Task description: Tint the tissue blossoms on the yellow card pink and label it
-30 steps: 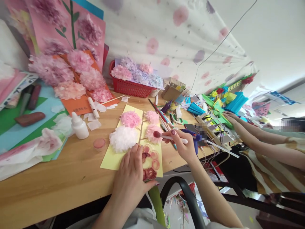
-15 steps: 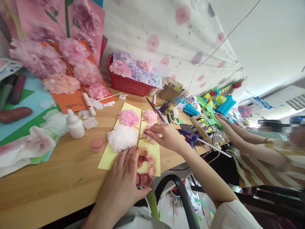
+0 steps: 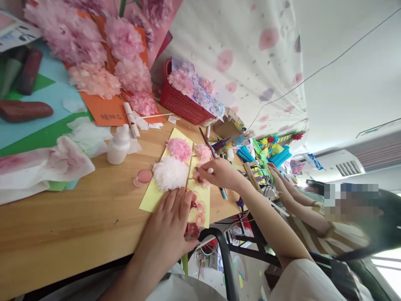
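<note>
On the wooden table lies a yellow sheet (image 3: pixel 150 205) bearing a brown stem and tissue-paper flowers. A pink flower (image 3: pixel 178 149) and a white flower (image 3: pixel 171 173) sit left of the stem, pink ones to its right. My left hand (image 3: pixel 167 221) grips a clear flower-shaped paint palette (image 3: pixel 199 209) with red and pink paint, at the sheet's lower edge. Over the right-hand flowers, my right hand (image 3: pixel 219 173) pinches a thin tool with a white rounded end (image 3: pixel 211 170); its working tip is hidden by my fingers.
Left of the sheet stand a small pink-topped pot (image 3: pixel 143 177) and a white bottle (image 3: pixel 119 144). Behind is a red basket (image 3: pixel 184 104) of paper flowers. Pens (image 3: pixel 224 193) and a glue gun (image 3: pixel 240 202) lie to the right. A co-worker's arms (image 3: pixel 291 192) reach in there.
The view has swung and tilted, so the table's things appear shifted. My right hand stays over the right-hand flowers, and my left hand keeps hold of the palette.
</note>
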